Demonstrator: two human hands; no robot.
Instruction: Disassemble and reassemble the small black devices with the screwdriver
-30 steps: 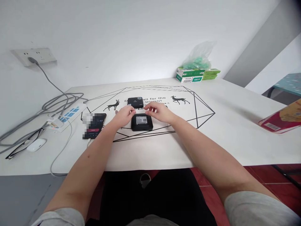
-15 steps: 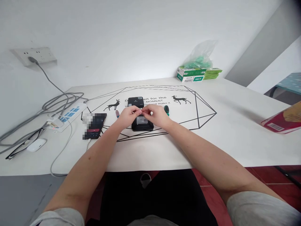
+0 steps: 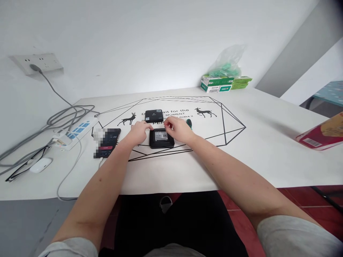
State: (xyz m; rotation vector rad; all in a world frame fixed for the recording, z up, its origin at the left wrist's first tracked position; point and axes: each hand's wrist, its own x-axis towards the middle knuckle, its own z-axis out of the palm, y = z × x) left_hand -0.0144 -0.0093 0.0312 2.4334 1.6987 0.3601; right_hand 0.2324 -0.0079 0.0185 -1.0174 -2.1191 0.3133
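A black device casing [image 3: 162, 144] with a white printed label [image 3: 160, 135] in its recess lies on the table before me. My left hand [image 3: 138, 132] is at its upper left corner, index finger stretched out to the edge; nothing shows in its grip. Above the casing's upper right edge, the thumb and fingers of my right hand [image 3: 177, 128] are pinched together. Whatever they hold is too small to make out. Just beyond lies a second flat black piece [image 3: 154, 116] with small stickers. A green and black handle [image 3: 189, 124] shows partly behind my right hand.
To the left are a phone [image 3: 109, 142] on a cable, a power strip [image 3: 77, 134], coiled grey cord, glasses [image 3: 26, 166] and a white case [image 3: 41, 165]. Green boxes [image 3: 217, 81] with a plastic bag stand at the back. A red package [image 3: 321, 134] sits at the right edge.
My hands were together over the casing and have moved apart, the left one leftward. The casing's label is now uncovered. The small object left of my hand is now hidden.
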